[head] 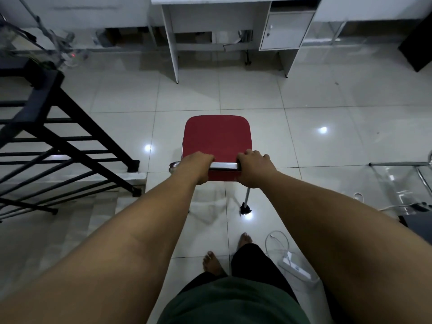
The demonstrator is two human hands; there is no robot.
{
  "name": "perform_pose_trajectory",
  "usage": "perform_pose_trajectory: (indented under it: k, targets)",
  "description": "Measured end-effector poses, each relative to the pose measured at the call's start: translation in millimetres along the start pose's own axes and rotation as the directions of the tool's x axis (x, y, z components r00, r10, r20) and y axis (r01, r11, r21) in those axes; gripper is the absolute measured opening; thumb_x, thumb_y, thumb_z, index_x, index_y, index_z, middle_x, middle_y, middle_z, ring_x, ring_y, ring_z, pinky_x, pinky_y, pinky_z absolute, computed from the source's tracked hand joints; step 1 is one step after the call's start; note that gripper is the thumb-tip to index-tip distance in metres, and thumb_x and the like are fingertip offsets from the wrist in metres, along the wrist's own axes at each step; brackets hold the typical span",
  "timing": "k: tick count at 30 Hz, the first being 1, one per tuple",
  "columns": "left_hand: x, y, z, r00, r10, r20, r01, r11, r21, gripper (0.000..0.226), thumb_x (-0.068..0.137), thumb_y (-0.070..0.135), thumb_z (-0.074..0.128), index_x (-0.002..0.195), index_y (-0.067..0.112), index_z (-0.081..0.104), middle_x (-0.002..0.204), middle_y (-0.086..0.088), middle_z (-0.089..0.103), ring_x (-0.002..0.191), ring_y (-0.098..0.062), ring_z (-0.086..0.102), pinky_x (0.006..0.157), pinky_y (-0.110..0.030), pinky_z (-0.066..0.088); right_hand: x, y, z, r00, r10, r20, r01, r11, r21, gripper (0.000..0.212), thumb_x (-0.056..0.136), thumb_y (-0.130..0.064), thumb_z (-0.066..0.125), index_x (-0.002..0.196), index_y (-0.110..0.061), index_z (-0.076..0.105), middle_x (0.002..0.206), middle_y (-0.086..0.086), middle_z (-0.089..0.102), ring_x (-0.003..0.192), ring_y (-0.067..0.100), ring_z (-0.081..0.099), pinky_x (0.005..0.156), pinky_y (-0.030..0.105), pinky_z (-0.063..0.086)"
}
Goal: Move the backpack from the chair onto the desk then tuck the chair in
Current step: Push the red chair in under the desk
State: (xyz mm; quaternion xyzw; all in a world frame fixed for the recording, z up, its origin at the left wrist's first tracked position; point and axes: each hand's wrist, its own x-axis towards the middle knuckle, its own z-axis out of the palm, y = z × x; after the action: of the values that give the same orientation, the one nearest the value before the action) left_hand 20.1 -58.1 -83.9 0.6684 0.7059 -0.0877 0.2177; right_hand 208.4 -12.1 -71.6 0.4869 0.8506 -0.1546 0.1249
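- Grip: the left hand (197,167) and the right hand (254,169) are each closed over the chrome top rail (224,165) of the chair (217,136), fingers curled over the front edge, a bare stretch of rail between the 2 hands.
- Beyond the grip: the red seat is bare; no backpack appears in this view.
- Further beyond the grip: the white desk (233,1) stands well apart from the chair, its kneehole facing the seat, with a locked cabinet (286,31) on the right-hand side.
- Below the grip: 1 chrome chair leg (246,198) meets the glossy tiled floor (327,101).
- Left of the grip: a black metal stair railing (58,136).
- Right of the grip: a glass table (402,181).
- Behind the grip: 2 bare feet, and a white power strip (295,265) with cable on the floor.
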Motion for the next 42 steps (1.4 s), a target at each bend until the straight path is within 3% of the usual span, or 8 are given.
perform_pose_trajectory:
  k: [6,8,12,14,16,24,36,42]
  targets:
    - [2,-20,1,0.997,-0.052,-0.054,0.055,0.996,0.066,0.035,0.083,0.014,0.072,0.116,0.023,0.066,0.106,-0.006,0.069,0.093,-0.028,0.067,0.085,-0.039,0.056,9,3,3,1.000,-0.012,0.008,0.013,0.997,-0.071,0.033,0.085,-0.027,0.066,0.116,-0.018,0.057,0.111,0.007,0.057,0.108,0.030,0.052,0.096,0.044,0.038]
    - [5,-23,1,0.997,-0.045,-0.055,0.047,0.998,0.051,0.035,0.083,0.010,0.069,0.115,0.025,0.069,0.101,-0.005,0.068,0.087,-0.028,0.067,0.080,-0.039,0.058,13,4,7,1.000,-0.008,-0.016,0.007,0.999,-0.052,0.018,0.083,-0.013,0.062,0.098,-0.021,0.056,0.095,0.005,0.060,0.093,0.029,0.058,0.093,0.041,0.038]
    - [9,-26,2,0.994,-0.006,-0.111,0.017,0.995,0.094,0.035,0.082,0.009,0.070,0.112,0.027,0.072,0.094,-0.005,0.068,0.082,-0.028,0.067,0.073,-0.037,0.056,21,1,11,0.998,-0.023,-0.059,0.018,0.997,-0.073,0.028,0.078,0.004,0.055,0.082,-0.023,0.051,0.075,0.002,0.056,0.065,0.027,0.048,0.086,0.040,0.043]
    - [10,-27,2,0.992,-0.004,-0.128,0.017,0.995,0.103,0.035,0.082,0.010,0.071,0.113,0.028,0.072,0.093,-0.005,0.068,0.082,-0.029,0.067,0.074,-0.037,0.057,23,1,12,0.997,-0.028,-0.072,0.021,0.995,-0.097,0.025,0.077,0.003,0.057,0.084,-0.021,0.056,0.070,0.001,0.049,0.061,0.027,0.045,0.066,0.035,0.041]
    - [12,-28,1,0.988,-0.014,-0.154,0.030,0.994,0.102,0.035,0.083,0.010,0.071,0.112,0.028,0.071,0.093,-0.005,0.068,0.083,-0.029,0.068,0.076,-0.039,0.059,26,1,9,0.996,-0.028,-0.084,0.018,0.993,-0.120,0.024,0.076,0.000,0.058,0.088,-0.021,0.060,0.068,-0.001,0.044,0.060,0.027,0.045,0.058,0.033,0.036]
    - [46,-29,-17,0.980,-0.068,-0.187,0.081,0.995,0.062,0.037,0.085,0.011,0.076,0.117,0.027,0.070,0.100,-0.007,0.069,0.091,-0.032,0.068,0.084,-0.049,0.060,61,8,-10,0.993,-0.015,-0.121,-0.003,0.989,-0.150,0.016,0.080,-0.008,0.065,0.091,-0.021,0.065,0.067,-0.002,0.045,0.057,0.024,0.046,0.057,0.031,0.037]
    - [154,-31,-80,0.977,-0.086,-0.194,0.102,0.992,0.072,0.032,0.085,0.009,0.073,0.111,0.027,0.072,0.097,-0.006,0.070,0.088,-0.032,0.070,0.083,-0.046,0.060,168,49,-66,0.993,-0.023,-0.120,0.001,0.983,-0.183,0.016,0.079,-0.007,0.062,0.086,-0.022,0.061,0.063,-0.003,0.035,0.058,0.025,0.045,0.057,0.032,0.035]
    - [224,-36,-127,0.974,-0.123,-0.189,0.135,0.990,0.051,0.036,0.085,0.013,0.076,0.118,0.026,0.071,0.104,-0.006,0.071,0.094,-0.032,0.070,0.086,-0.047,0.060,242,75,-110,0.991,-0.045,-0.129,0.020,0.981,-0.191,0.019,0.080,-0.011,0.068,0.095,-0.023,0.066,0.070,-0.002,0.048,0.059,0.023,0.049,0.058,0.031,0.039]
